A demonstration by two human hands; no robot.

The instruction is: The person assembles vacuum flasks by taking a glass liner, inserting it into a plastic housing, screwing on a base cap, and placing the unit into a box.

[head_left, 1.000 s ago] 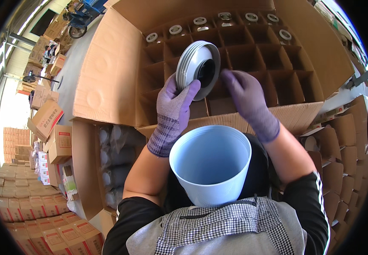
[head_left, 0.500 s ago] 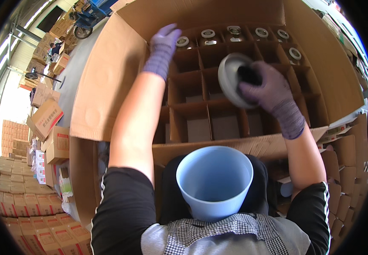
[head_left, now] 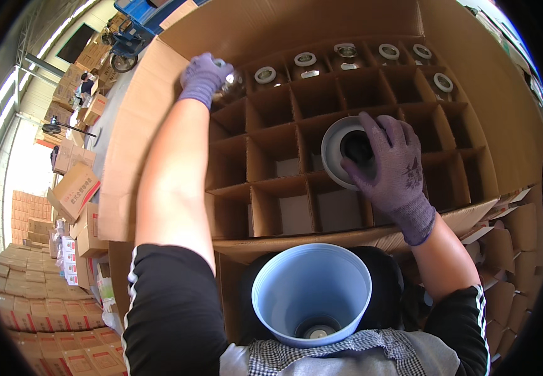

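Observation:
A large open cardboard box (head_left: 158, 125) with a grid of cardboard dividers lies in front of me. Glass jars with white lids (head_left: 305, 62) fill its far row. My left hand (head_left: 204, 76), in a purple glove, reaches to the far left cell and rests on a glass jar (head_left: 231, 84) there. My right hand (head_left: 392, 164), gloved too, grips a white funnel-shaped cup with a dark centre (head_left: 342, 150) over the middle cells. A light blue bucket (head_left: 312, 294) sits at my lap, with a lidded jar showing at its bottom.
Stacks of cardboard cartons (head_left: 74, 194) stand to the left on the warehouse floor, with more rows further down (head_left: 27, 326). Flattened cardboard pieces (head_left: 522, 225) lie at the right. A blue cart (head_left: 135, 25) stands beyond the box.
My left arm has stretched from the white cup out to the box's far left corner. My right hand keeps the cup alone and has brought it lower over the middle cells.

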